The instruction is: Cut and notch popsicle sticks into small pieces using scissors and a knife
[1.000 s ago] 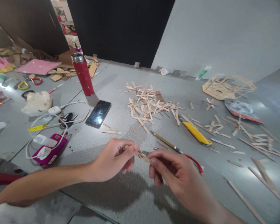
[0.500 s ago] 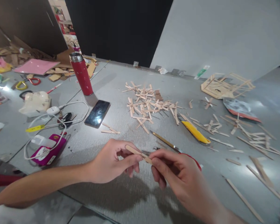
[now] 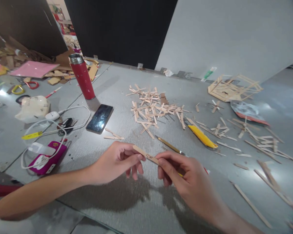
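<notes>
A pale wooden stick point(image 3: 142, 151) — round-tipped, dark-marked near its middle — slants, lower end between right-hand fingers point(image 3: 164, 164).

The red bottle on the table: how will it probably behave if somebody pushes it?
The red bottle would probably tip if pushed near its top, being tall and narrow. Once fallen, its round body could roll. The metallic neck suggests stiff walls.

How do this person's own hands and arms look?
The left hand and right hand are bare, with no glove or ring visible. No watch or sleeve covers the visible forearms. Whitish cloth at lower left may be clothing.
</notes>
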Tool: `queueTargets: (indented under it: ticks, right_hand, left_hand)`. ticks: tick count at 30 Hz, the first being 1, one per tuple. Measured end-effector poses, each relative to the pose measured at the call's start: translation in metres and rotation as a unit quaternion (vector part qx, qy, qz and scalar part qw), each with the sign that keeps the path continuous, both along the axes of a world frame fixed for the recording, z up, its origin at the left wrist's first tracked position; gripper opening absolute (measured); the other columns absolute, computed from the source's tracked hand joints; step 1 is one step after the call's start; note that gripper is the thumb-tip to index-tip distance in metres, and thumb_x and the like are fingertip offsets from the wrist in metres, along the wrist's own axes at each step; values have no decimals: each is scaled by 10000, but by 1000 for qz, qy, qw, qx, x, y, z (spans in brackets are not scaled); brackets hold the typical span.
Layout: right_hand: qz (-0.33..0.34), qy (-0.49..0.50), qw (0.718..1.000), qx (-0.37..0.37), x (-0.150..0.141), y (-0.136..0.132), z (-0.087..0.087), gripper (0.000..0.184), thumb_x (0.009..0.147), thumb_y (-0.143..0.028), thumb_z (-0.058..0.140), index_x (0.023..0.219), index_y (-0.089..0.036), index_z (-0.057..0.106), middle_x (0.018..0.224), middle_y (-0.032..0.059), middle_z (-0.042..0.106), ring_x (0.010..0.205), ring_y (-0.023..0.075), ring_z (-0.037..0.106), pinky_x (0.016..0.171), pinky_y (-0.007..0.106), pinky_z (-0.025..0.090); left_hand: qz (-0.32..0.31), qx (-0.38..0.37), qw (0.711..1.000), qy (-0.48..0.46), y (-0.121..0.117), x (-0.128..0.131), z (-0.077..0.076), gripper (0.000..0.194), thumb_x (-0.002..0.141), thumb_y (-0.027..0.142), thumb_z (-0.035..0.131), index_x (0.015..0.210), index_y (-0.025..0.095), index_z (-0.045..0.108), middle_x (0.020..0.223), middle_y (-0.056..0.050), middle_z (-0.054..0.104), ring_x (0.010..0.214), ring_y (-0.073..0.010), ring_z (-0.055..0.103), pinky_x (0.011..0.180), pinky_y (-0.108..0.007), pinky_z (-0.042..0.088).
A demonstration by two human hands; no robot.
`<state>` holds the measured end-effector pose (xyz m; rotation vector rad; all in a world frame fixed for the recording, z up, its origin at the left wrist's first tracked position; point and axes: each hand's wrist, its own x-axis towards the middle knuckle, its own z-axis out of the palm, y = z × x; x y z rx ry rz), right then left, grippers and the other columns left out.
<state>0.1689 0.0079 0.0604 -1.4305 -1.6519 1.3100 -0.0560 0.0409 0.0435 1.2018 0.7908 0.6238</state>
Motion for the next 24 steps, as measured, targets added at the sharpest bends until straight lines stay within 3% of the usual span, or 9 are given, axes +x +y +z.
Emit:
queueTargets:
  ticks: [3,7,10,15,19,24]
  right_hand:
    - [-34,22,999,7,0,2,0,324,1008,-500,586,916,-202,674,627,-10,627,515,126,569,474,240,437]
    - [-71,111,991,-16,-6,1,-1,283,1007,-477,609,1132,-226,646,593,-60,605,414,94,538,431,208,431]
    - [-59,147,987,-6,-11,-3,-4,272,986,-471,647,1035,-209,697,644,-40,616,423,92,581,420,202,455]
    - [-25,133,991,7,-15,-9,-7,231,1004,-407,630,1022,-206,741,694,-14,662,416,88,610,419,195,480]
    - [14,100,994,27,-14,-10,-2,203,985,-377,652,970,-202,754,717,22,718,532,129,673,461,206,512]
    - [16,69,996,52,-14,-8,-1,188,990,-351,639,926,-214,751,760,19,729,568,126,664,509,223,521]
  left_hand:
    - [0,-30,999,-15,2,0,0,390,972,515,659,936,127,675,731,-44,731,540,-101,671,471,-162,460]
    - [-30,-79,996,-40,2,3,-2,490,910,619,698,937,131,673,705,-45,729,525,-116,671,471,-183,482]
    - [-49,-83,994,-52,0,6,-6,529,873,666,713,875,141,651,648,-28,701,496,-122,659,447,-184,471]
    - [-52,-64,995,-49,-4,10,-10,545,861,679,715,843,137,665,618,-14,671,474,-118,637,429,-177,467]
    - [-40,-59,996,-47,-5,11,-10,544,837,675,743,800,137,673,591,0,650,456,-104,613,431,-169,453]
    - [-32,-61,997,-40,-6,12,-10,553,821,689,746,827,138,695,591,-3,658,450,-111,610,430,-185,458]
